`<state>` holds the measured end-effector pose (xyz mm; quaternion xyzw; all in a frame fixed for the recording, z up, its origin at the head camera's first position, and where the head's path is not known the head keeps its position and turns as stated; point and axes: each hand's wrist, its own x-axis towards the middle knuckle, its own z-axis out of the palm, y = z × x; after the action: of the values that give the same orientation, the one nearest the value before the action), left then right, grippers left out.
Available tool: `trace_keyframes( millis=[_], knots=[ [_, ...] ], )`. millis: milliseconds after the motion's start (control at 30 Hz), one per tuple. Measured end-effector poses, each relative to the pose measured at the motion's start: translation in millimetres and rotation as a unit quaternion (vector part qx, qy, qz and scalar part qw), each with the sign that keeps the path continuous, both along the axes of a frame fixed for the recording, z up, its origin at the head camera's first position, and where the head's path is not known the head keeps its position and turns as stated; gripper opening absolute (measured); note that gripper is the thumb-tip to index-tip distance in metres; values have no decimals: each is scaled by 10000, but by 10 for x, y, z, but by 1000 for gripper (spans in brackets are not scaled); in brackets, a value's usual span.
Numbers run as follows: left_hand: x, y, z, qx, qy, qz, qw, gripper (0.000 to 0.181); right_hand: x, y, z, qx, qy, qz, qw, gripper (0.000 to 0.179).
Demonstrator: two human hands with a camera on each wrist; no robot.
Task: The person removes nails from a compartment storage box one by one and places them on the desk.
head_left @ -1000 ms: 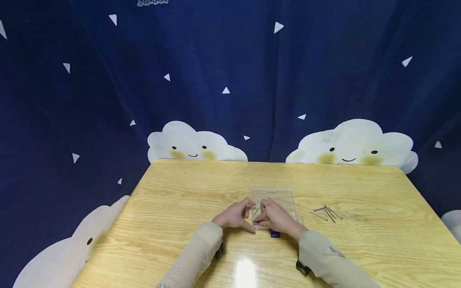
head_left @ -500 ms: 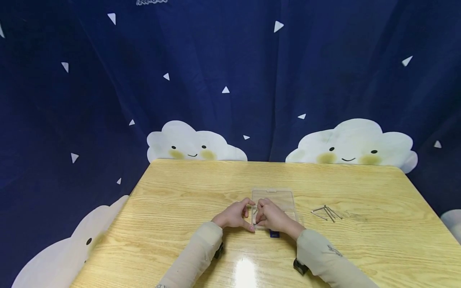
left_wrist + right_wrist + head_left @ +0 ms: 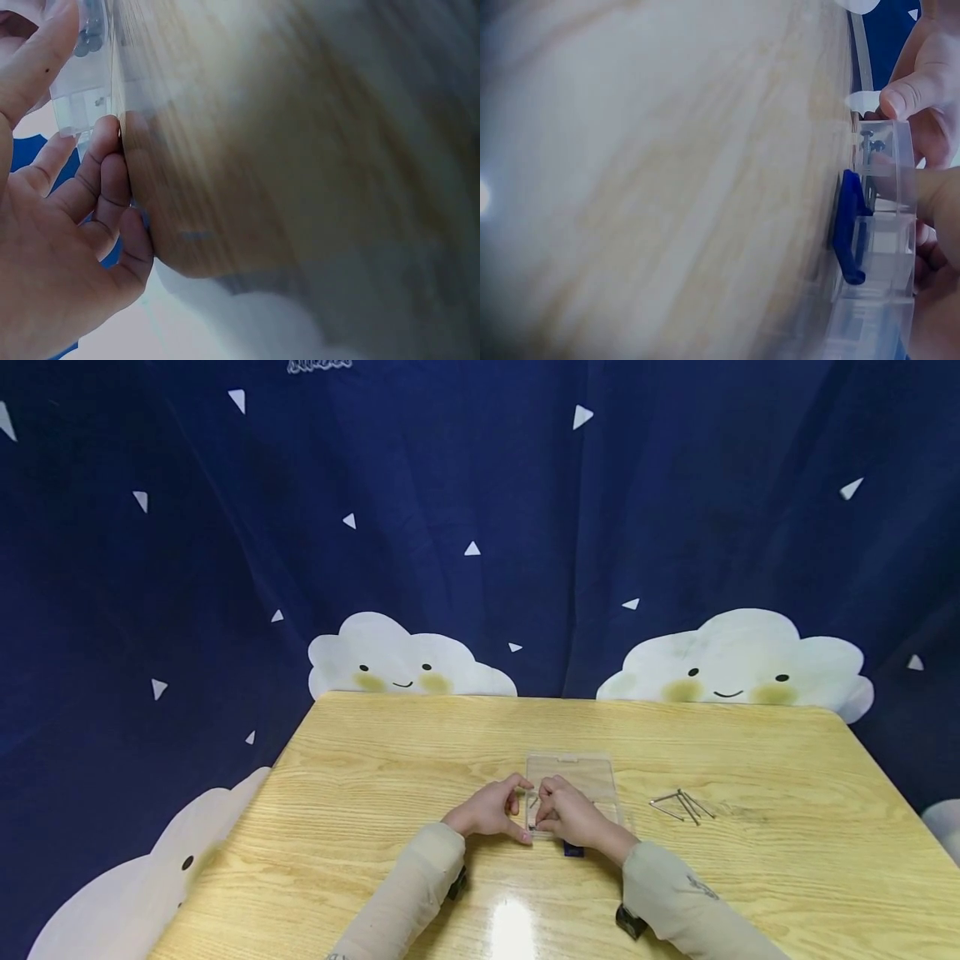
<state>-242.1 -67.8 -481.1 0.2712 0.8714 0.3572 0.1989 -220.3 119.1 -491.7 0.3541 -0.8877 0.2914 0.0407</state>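
Note:
A clear plastic compartment box lies on the table with its lid swung back. My left hand holds its left side, thumb at the near left corner, fingers curled along the edge. My right hand reaches into the near left compartment, thumb and fingers pinched together at the metal nails there. In the right wrist view, flat-headed nails show through the wall beside a finger; their far ends are hidden. A blue latch hangs at the box's front.
Several long nails lie loose on the wooden table, right of the box. A dark blue curtain with white clouds hangs behind the table.
My right fingertips shift slightly within the near left compartment, and less of the dark metal shows beside them. My left hand stays at the box's side. The loose nails have not moved.

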Motion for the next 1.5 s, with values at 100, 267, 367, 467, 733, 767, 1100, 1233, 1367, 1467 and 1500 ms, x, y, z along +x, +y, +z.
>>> trace_keyframes(
  millis=[100, 267, 367, 467, 733, 767, 1100, 1233, 1367, 1467, 1500],
  knots=[
    [2, 2, -3, 22, -29, -9, 10000, 68, 13, 13, 9, -37, 7, -65, 10000, 6],
    [5, 2, -2, -16, -128, 31, 9999, 68, 32, 24, 56, -215, 118, -156, 9996, 8],
    [6, 4, -5, 1, -163, 45, 9999, 69, 37, 26, 92, -309, 129, -249, 9991, 8],
    [8, 4, -11, 25, -178, 65, 9998, 69, 44, 30, 118, -320, 136, -313, 9989, 8],
    [7, -2, -25, 65, -124, 56, 9999, 68, 80, 50, 206, -538, -70, -317, 9980, 8],
    [6, 0, -27, 69, -130, 64, 9999, 68, 88, 59, 222, -607, -130, -319, 9976, 7],
    [10, 12, -14, 48, -174, 123, 9998, 69, 172, 149, 341, -1004, -440, -782, 9909, 6],
    [17, 12, -16, 66, -175, 135, 9997, 69, 193, 204, 352, -962, -577, -922, 9894, 7],
    [29, 13, -7, 74, -158, 141, 9997, 69, 215, 271, 363, -945, -620, -1090, 9876, 9],
    [33, 15, -4, 87, -129, 145, 9998, 69, 240, 322, 373, -893, -615, -1276, 9859, 10],
    [33, 15, -4, 91, -122, 149, 9998, 69, 249, 338, 376, -893, -641, -1343, 9848, 11]
  ],
)
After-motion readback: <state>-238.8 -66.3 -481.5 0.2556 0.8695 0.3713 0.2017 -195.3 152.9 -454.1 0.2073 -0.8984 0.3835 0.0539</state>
